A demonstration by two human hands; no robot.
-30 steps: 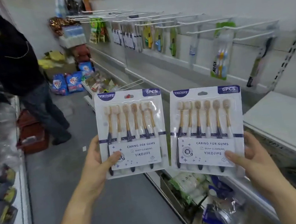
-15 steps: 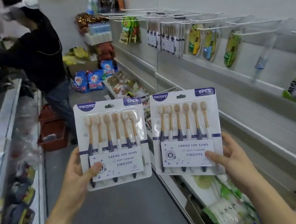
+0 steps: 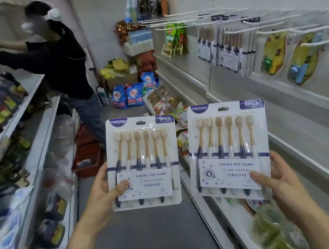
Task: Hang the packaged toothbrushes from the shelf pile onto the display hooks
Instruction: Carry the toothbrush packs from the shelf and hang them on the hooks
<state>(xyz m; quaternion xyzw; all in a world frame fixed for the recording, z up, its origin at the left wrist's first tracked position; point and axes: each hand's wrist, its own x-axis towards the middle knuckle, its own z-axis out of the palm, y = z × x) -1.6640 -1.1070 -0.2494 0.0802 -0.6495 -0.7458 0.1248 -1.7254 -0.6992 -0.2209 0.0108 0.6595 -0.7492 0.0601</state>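
I hold two white six-piece toothbrush packs upright in front of me. My left hand (image 3: 102,194) grips the left pack (image 3: 143,161) at its lower left corner, thumb on the label. The right pack (image 3: 228,149) is gripped at its lower right corner by my right hand (image 3: 278,179), thumb across the front. White display hooks (image 3: 268,25) stick out from the wall panel on the upper right. Several matching toothbrush packs (image 3: 227,51) hang from some of them.
Another person (image 3: 58,63) reaches to the left shelves (image 3: 27,95) farther up the aisle, beside a red basket (image 3: 88,159) on the floor. Green snack packs (image 3: 174,39) and yellow packs (image 3: 276,52) hang on the hooks. Bagged goods lie on the lower right shelf (image 3: 274,233).
My view has swung left along the aisle, so the hanging toothbrush packs and hooks sit farther right. Both packs stay in my hands, side by side.
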